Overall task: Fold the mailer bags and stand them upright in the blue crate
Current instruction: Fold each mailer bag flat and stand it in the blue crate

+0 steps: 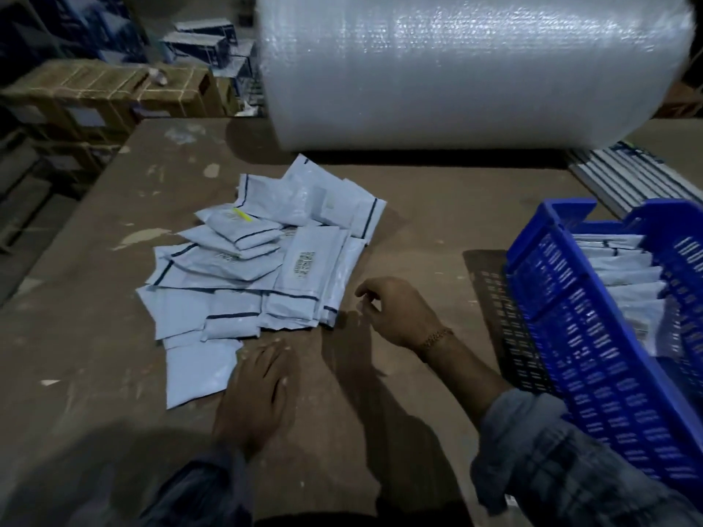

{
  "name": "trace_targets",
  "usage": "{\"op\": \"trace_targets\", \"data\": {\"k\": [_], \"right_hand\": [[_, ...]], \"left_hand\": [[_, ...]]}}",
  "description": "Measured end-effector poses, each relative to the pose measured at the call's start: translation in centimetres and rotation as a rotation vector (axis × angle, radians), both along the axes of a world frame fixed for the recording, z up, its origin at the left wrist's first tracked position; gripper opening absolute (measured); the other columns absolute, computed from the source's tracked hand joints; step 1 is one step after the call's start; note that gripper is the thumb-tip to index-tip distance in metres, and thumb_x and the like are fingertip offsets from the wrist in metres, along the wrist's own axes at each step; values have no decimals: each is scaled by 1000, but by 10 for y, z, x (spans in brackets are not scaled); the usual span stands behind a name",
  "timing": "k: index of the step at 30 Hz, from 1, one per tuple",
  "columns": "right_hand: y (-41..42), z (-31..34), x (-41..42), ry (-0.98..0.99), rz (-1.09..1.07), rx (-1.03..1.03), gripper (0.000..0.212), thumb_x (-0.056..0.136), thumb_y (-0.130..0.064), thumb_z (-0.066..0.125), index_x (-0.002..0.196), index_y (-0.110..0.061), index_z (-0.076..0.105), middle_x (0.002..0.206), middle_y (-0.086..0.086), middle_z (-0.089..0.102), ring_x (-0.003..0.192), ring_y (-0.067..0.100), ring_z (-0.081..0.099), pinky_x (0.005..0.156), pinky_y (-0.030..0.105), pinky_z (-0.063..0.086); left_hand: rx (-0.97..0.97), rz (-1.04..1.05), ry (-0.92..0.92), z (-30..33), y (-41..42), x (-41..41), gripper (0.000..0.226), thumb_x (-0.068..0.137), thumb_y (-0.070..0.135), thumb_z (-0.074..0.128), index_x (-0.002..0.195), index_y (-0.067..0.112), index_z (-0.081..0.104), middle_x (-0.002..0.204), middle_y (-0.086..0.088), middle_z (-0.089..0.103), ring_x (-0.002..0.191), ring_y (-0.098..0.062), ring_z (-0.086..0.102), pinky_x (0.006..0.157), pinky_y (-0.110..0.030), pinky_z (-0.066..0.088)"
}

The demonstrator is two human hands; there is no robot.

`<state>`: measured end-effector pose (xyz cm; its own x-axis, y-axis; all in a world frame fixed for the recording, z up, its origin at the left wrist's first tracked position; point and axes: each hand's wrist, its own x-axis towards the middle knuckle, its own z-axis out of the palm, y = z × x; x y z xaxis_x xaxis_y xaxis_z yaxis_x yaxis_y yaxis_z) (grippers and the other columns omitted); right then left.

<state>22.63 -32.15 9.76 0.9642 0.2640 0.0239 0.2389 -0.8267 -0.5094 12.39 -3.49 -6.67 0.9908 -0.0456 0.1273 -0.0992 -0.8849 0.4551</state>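
A loose pile of pale grey mailer bags point(266, 256) with dark stripes lies on the brown table point(418, 207). One flat bag point(198, 370) sticks out at the pile's near edge. My left hand point(255, 393) rests flat on the table with its fingers touching that bag's right edge. My right hand point(399, 313) hovers just right of the pile, fingers loosely curled, holding nothing. The blue crate point(593, 359) stands at the right, tilted, with several folded bags point(627, 275) standing upright inside it.
A big roll of bubble wrap point(471, 70) lies across the back of the table. Strapped cardboard boxes point(106, 93) are stacked beyond the table's left edge. Flat grey strips point(631, 176) lie behind the crate.
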Motion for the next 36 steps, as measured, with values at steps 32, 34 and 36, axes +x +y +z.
{"op": "trace_targets", "data": {"k": [32, 34, 36], "right_hand": [[-29, -72, -68, 304, -633, 574, 23, 95, 5, 57, 87, -10, 72, 91, 16, 73, 84, 23, 63, 76, 39, 54], [-48, -71, -85, 326, -641, 526, 23, 95, 7, 55, 94, -8, 73, 95, 16, 73, 88, 24, 63, 81, 39, 55], [-60, -70, -103, 330, -622, 470, 29, 92, 11, 52, 95, -9, 73, 94, 9, 72, 88, 21, 63, 77, 29, 50]], "left_hand": [[102, -121, -91, 6, 7, -2, 58, 98, 31, 40, 152, 12, 53, 156, -9, 52, 144, -31, 46, 121, -46, 27], [99, -116, -105, -2, 10, 0, 61, 98, 32, 42, 154, 11, 48, 156, -11, 51, 141, -32, 47, 120, -45, 26], [81, -135, -121, -9, 13, -1, 60, 102, 35, 40, 158, 17, 41, 156, -10, 49, 139, -33, 50, 118, -46, 31]]}}
